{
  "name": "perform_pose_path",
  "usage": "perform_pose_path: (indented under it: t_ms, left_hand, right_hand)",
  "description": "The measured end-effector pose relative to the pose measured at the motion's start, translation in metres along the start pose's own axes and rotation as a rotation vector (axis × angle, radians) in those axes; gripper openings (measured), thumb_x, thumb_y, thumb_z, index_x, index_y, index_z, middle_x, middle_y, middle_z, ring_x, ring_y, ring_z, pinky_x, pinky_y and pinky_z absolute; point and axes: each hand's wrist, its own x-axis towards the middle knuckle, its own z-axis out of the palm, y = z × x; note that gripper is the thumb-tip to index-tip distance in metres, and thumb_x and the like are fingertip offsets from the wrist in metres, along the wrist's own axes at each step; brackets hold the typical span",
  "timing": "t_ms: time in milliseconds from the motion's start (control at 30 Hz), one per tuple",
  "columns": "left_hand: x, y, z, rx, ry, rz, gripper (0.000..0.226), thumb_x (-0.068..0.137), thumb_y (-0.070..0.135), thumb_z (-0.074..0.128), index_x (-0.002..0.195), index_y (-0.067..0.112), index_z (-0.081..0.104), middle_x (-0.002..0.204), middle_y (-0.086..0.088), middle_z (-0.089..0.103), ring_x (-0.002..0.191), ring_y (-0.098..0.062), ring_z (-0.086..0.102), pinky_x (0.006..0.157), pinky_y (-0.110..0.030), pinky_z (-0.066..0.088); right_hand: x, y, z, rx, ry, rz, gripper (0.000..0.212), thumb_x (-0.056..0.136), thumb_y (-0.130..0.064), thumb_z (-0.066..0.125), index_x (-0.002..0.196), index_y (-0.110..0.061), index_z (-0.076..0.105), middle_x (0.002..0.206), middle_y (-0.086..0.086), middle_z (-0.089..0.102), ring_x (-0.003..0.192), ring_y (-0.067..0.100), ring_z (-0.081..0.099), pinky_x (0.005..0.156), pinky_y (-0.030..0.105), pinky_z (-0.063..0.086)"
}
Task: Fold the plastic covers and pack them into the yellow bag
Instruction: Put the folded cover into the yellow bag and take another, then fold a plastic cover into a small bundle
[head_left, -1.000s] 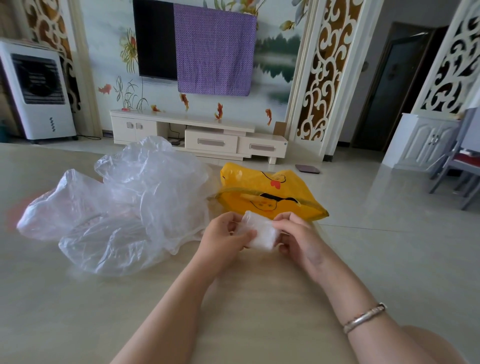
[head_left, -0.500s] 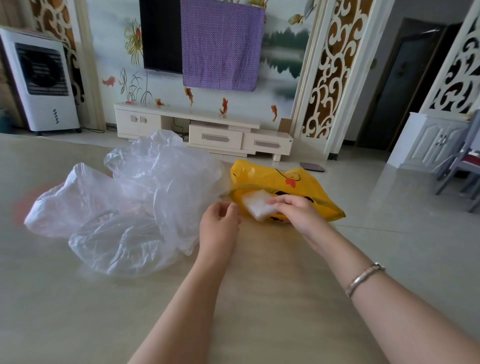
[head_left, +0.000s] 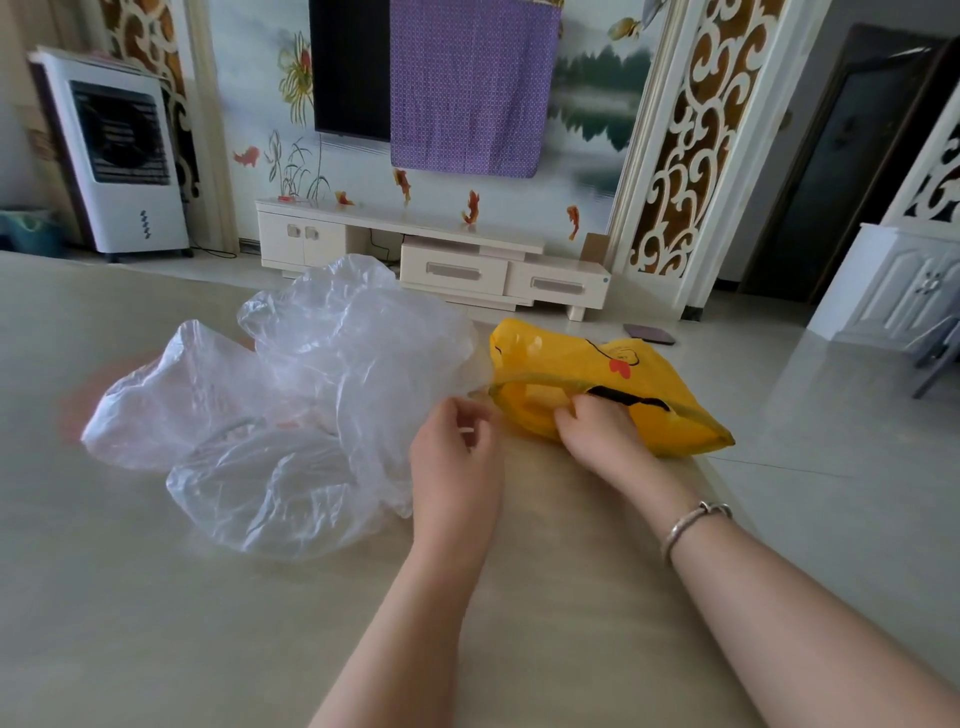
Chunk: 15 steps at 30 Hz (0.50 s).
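Observation:
The yellow bag with a cartoon print lies on the table, its mouth facing left. My right hand has its curled fingers pushed into that mouth. The small folded plastic cover it carried is hidden inside the bag under those fingers. My left hand hovers just left of the bag, fingers loosely curled and holding nothing, beside the heap of crumpled clear plastic covers that spreads across the table's left half.
The beige table ends close behind the bag on the right, with floor tiles beyond. A white TV cabinet, a white air cooler and a chair stand further off in the room.
My right hand carried the folded cover away from my left hand and into the yellow bag's mouth. My left hand let go of it and stayed near the clear plastic heap.

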Motion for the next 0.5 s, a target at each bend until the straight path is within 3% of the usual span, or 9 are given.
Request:
perform_pose_path:
  t_ms: [67,100,167,233,300,433,500]
  left_hand:
    - [-0.004,-0.001,-0.003,0.224,-0.002,0.145,0.018,0.092,0.011,0.048,0.093,0.022,0.062,0.105,0.009,0.059,0.099,-0.012,0.052,0.081,-0.025,0.04]
    - [-0.005,-0.003,-0.004,0.361,-0.011,0.193,0.02,0.093,0.013,0.047,0.101,0.02,0.063,0.113,0.009,0.056,0.107,-0.012,0.044,0.086,-0.024,0.036]
    - [-0.006,-0.007,-0.007,0.628,-0.075,0.179,0.027,0.094,0.017,0.045,0.114,0.019,0.062,0.132,0.005,0.046,0.124,-0.019,0.029,0.102,-0.03,0.03]
    - [-0.01,-0.008,-0.009,0.821,-0.172,0.096,0.033,0.095,0.021,0.042,0.124,0.018,0.059,0.148,0.0,0.034,0.136,-0.028,0.017,0.113,-0.038,0.021]
    - [-0.012,-0.009,-0.009,0.893,-0.207,0.06,0.036,0.096,0.022,0.04,0.125,0.015,0.059,0.151,-0.004,0.032,0.137,-0.031,0.019,0.115,-0.039,0.02]
    - [-0.011,-0.007,-0.008,0.803,-0.126,0.092,0.03,0.095,0.014,0.039,0.111,0.005,0.061,0.129,-0.011,0.055,0.121,-0.031,0.041,0.101,-0.036,0.034]
    - [-0.011,-0.007,-0.008,0.673,-0.072,0.102,0.033,0.094,0.009,0.04,0.119,0.004,0.061,0.127,-0.011,0.058,0.12,-0.029,0.045,0.099,-0.033,0.034]
  right_hand:
    - [-0.008,0.003,-0.003,-0.006,-0.058,0.0,0.036,0.101,-0.031,0.034,0.123,-0.012,0.056,0.124,0.013,0.054,0.124,0.032,0.046,0.1,0.04,0.04]
    - [-0.013,0.005,-0.004,0.003,-0.101,0.012,0.044,0.101,-0.032,0.034,0.139,-0.014,0.046,0.141,0.012,0.045,0.135,0.032,0.035,0.11,0.042,0.033]
    - [-0.028,0.007,-0.004,0.049,-0.136,0.006,0.052,0.102,-0.031,0.035,0.152,-0.019,0.029,0.157,0.008,0.027,0.145,0.029,0.02,0.117,0.041,0.021]
    - [-0.047,0.01,-0.005,0.141,-0.097,-0.042,0.051,0.101,-0.026,0.039,0.15,-0.017,0.032,0.157,0.006,0.027,0.145,0.025,0.021,0.117,0.036,0.02]
    - [-0.066,0.014,-0.008,0.289,-0.064,-0.073,0.043,0.099,-0.02,0.044,0.142,-0.016,0.045,0.149,0.003,0.037,0.138,0.019,0.032,0.109,0.027,0.026]
    - [-0.088,0.022,-0.014,0.504,-0.05,-0.055,0.026,0.096,-0.015,0.047,0.115,-0.023,0.064,0.127,-0.004,0.05,0.109,0.007,0.043,0.089,0.02,0.03]
    - [-0.091,0.023,-0.015,0.547,0.009,-0.057,0.025,0.094,-0.012,0.048,0.105,-0.024,0.067,0.118,-0.005,0.056,0.104,0.006,0.048,0.084,0.022,0.035]
